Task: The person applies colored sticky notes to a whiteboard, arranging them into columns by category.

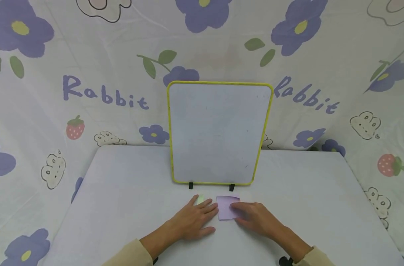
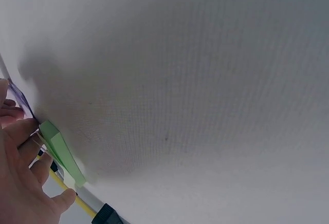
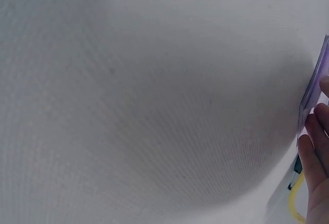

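Note:
A pad of purple sticky notes [image 1: 226, 210] lies on the table in front of the whiteboard, its top edge slightly curled. My left hand [image 1: 196, 218] is spread flat over a light green sticky-note pad [image 2: 62, 152], most of which it hides in the head view. Its fingertips reach the purple pad's left edge. From the other side, my right hand [image 1: 256, 218] holds the purple pad by its right part, with a finger on top and the thumb at the lower right corner. In the right wrist view, my fingers [image 3: 314, 147] lie along the purple pad's edge.
Behind the pads stands a whiteboard [image 1: 218, 133] with a yellow frame, on small black feet [image 1: 232, 187]. White cloth covers the table [image 1: 128, 192]. A printed curtain [image 1: 218, 48] with flowers and rabbits surrounds the table at the back and sides.

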Tool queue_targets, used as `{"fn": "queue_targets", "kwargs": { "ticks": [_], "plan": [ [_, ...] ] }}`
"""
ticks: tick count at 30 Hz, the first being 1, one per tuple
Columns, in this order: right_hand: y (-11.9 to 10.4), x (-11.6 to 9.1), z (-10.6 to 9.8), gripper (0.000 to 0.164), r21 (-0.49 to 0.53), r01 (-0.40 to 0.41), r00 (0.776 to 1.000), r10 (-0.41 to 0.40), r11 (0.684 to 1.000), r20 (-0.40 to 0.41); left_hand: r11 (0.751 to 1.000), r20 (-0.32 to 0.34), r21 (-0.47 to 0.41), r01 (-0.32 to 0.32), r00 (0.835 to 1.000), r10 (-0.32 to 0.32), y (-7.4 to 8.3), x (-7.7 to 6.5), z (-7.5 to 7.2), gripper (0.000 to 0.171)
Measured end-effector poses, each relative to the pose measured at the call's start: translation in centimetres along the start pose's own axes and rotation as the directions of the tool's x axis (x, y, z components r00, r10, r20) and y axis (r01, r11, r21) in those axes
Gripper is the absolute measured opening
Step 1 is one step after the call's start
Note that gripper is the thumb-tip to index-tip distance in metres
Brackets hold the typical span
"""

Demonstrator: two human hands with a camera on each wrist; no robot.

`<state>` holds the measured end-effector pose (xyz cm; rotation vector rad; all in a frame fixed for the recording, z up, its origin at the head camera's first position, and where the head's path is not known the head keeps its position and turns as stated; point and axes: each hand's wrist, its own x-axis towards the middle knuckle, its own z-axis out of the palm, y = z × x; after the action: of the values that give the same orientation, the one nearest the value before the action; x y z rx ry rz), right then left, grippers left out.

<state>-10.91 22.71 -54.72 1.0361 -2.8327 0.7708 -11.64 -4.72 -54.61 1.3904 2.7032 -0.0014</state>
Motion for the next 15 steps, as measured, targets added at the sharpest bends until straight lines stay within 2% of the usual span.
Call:
{"fn": "queue_targets", "kwargs": {
  "ticks": [7, 15],
  "plan": [
    [0.18, 0.22, 0.14, 0.014, 0.014, 0.001, 1.000, -0.001, 1.000, 0.007, 1.000, 0.010, 0.007, 0.007, 1.000, -0.007, 0.03, 0.03, 0.09, 0.062],
    [0.28, 0.38, 0.26, 0.012, 0.019, 0.029, 0.998, -0.028, 0.999, -0.055, 1.000, -0.002, -0.006, 0.001, 1.000, -0.001, 0.06, -0.15, -0.09, 0.061]
  ]
}}
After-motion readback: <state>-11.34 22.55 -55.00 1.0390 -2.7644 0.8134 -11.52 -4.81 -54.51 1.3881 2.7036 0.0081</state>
